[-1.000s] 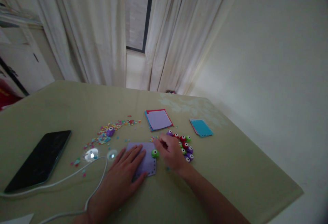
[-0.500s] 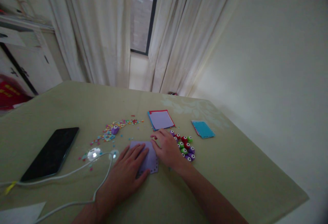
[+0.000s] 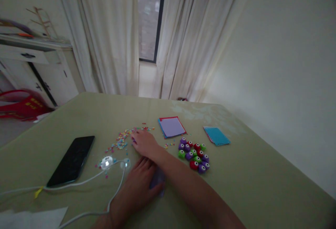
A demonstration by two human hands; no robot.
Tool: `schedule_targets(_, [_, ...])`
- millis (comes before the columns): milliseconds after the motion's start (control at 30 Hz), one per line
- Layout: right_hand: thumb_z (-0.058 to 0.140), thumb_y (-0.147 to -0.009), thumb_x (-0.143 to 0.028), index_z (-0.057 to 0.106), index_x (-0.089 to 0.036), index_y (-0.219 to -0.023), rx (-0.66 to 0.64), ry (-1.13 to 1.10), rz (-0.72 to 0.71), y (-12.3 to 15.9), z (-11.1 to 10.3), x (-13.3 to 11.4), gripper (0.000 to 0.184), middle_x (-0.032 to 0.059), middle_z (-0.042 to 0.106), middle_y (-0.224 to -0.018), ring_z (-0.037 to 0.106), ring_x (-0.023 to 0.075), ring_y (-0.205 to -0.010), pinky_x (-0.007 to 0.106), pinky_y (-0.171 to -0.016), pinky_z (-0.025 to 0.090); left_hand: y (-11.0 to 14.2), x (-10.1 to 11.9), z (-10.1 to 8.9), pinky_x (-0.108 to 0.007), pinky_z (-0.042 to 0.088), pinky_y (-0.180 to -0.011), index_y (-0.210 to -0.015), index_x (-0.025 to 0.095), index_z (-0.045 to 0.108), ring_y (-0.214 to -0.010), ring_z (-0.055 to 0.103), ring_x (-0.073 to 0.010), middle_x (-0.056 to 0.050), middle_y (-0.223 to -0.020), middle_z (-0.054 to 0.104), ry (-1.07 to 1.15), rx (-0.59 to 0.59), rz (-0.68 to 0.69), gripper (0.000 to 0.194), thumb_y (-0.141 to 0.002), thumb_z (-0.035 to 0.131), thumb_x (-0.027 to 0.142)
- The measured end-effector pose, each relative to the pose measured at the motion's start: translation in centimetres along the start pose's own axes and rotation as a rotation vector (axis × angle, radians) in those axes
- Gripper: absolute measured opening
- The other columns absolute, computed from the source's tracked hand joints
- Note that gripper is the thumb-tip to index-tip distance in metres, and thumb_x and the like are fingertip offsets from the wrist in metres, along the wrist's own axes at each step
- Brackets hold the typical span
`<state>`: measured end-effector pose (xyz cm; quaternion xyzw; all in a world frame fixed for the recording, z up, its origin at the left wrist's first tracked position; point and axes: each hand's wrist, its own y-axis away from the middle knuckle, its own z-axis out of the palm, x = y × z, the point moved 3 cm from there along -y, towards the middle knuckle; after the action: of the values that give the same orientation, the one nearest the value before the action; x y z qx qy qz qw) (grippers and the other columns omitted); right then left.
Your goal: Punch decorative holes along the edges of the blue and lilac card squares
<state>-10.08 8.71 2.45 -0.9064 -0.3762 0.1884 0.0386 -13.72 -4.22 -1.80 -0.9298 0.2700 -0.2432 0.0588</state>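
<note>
My left hand (image 3: pixel 136 183) lies flat with fingers spread on a lilac paper square (image 3: pixel 158 179), most of which is hidden under the hand and my right forearm. My right hand (image 3: pixel 144 143) reaches across to the left, and its fingers curl down at the edge of a scatter of coloured confetti (image 3: pixel 121 142). Whatever those fingers close on is hidden. A cluster of small purple, red and green punches (image 3: pixel 193 154) sits just right of my right forearm.
A stack of coloured paper squares (image 3: pixel 172 127) and a blue sheet (image 3: pixel 216 135) lie further back. A black phone (image 3: pixel 72 160), a white cable (image 3: pixel 78 181) with a round puck (image 3: pixel 106 162) and white paper (image 3: pixel 34 217) are on the left. Cabinet (image 3: pixel 39 68) stands beyond.
My right hand left the green punch among the cluster and swung left over the lilac paper to the confetti. The left hand stayed flat. The camera view shifted left.
</note>
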Motion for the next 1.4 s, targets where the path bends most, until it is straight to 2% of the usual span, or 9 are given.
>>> schedule_targets(133, [0.068,-0.097,-0.011,0.067,-0.016,-0.119,0.126,-0.061,0.121,6.3,-3.1,3.0,0.023,0.0104,0.072,-0.118,0.068,0.0228,-0.110,0.035,-0.099,0.055,-0.1,0.0,-0.1,-0.059,0.035,-0.129,-0.159,0.028,0.051,-0.149,0.053,-0.0340,-0.008,-0.164,0.055,-0.003,-0.009,-0.025,0.069,-0.094,0.073,0.041])
schedule_targets(200, [0.072,-0.092,-0.007,0.067,-0.019,-0.114,0.258,-0.184,0.186,10.4,-4.1,4.5,0.025,0.0080,0.072,-0.114,0.068,0.0235,-0.108,0.037,-0.098,0.056,-0.1,-0.4,0.3,-0.058,0.037,-0.128,-0.161,0.028,0.049,-0.149,0.053,-0.0327,-0.008,-0.165,0.053,-0.023,-0.006,-0.049,0.069,-0.096,0.071,0.040])
schedule_targets(300, [0.074,-0.090,-0.004,0.068,-0.020,-0.111,0.311,-0.174,0.245,15.6,-4.0,5.9,0.027,0.0086,0.072,-0.112,0.067,0.0277,-0.110,0.043,-0.099,0.056,0.0,-0.9,1.1,-0.055,0.040,-0.127,-0.157,0.027,0.053,-0.146,0.056,-0.0316,-0.008,-0.162,0.056,-0.072,0.028,-0.051,0.062,-0.099,0.067,0.043])
schedule_targets(367, [0.074,-0.089,-0.004,0.068,-0.020,-0.110,0.317,-0.130,0.274,17.4,-3.6,6.4,0.027,0.0095,0.072,-0.111,0.067,0.0297,-0.109,0.045,-0.097,0.056,0.1,-1.1,1.6,-0.054,0.040,-0.126,-0.155,0.026,0.055,-0.145,0.058,-0.0305,-0.008,-0.161,0.058,-0.104,0.059,-0.027,0.058,-0.101,0.065,0.045])
schedule_targets(600, [0.064,-0.086,0.000,0.065,-0.020,-0.127,0.354,-0.163,0.168,17.2,-4.2,5.8,0.046,0.0115,0.073,-0.120,0.064,0.0296,-0.115,0.046,-0.102,0.054,0.8,-1.9,1.8,-0.051,0.045,-0.121,-0.157,0.027,0.051,-0.140,0.062,-0.0300,-0.007,-0.156,0.063,-0.155,0.177,-0.035,0.059,-0.104,0.061,0.050])
schedule_targets(700, [0.060,-0.082,0.001,0.064,-0.020,-0.132,0.251,-0.232,0.126,17.6,-4.3,5.2,0.055,0.0104,0.073,-0.122,0.064,0.0281,-0.115,0.044,-0.104,0.054,0.9,-2.2,1.5,-0.050,0.048,-0.118,-0.156,0.026,0.052,-0.138,0.064,-0.0297,-0.007,-0.154,0.065,-0.158,0.212,-0.072,0.057,-0.105,0.059,0.050])
schedule_targets(867, [0.059,-0.087,-0.003,0.059,-0.023,-0.143,0.083,-0.334,0.108,18.0,-3.5,4.9,0.059,0.0100,0.068,-0.134,0.061,0.0260,-0.126,0.042,-0.112,0.050,1.0,-2.3,1.4,-0.052,0.044,-0.121,-0.160,0.028,0.047,-0.143,0.059,-0.0297,-0.007,-0.160,0.059,-0.236,0.190,-0.072,0.061,-0.105,0.058,0.053])
schedule_targets(1167, [0.064,-0.086,-0.003,0.062,-0.022,-0.136,0.170,-0.526,0.132,17.5,-3.2,5.2,0.054,0.0094,0.070,-0.131,0.064,0.0234,-0.124,0.039,-0.112,0.050,1.1,-2.0,1.3,-0.053,0.041,-0.123,-0.161,0.026,0.048,-0.146,0.056,-0.0310,-0.007,-0.165,0.054,-0.319,0.173,-0.031,0.065,-0.104,0.059,0.055])
schedule_targets(1400, [0.067,-0.085,-0.005,0.063,-0.021,-0.135,0.191,-0.549,0.143,17.5,-3.3,5.2,0.053,0.0099,0.071,-0.128,0.066,0.0242,-0.120,0.039,-0.108,0.052,1.2,-1.8,1.3,-0.051,0.037,-0.126,-0.161,0.027,0.048,-0.147,0.054,-0.0288,-0.006,-0.165,0.053,-0.320,0.178,-0.032,0.065,-0.104,0.058,0.056])
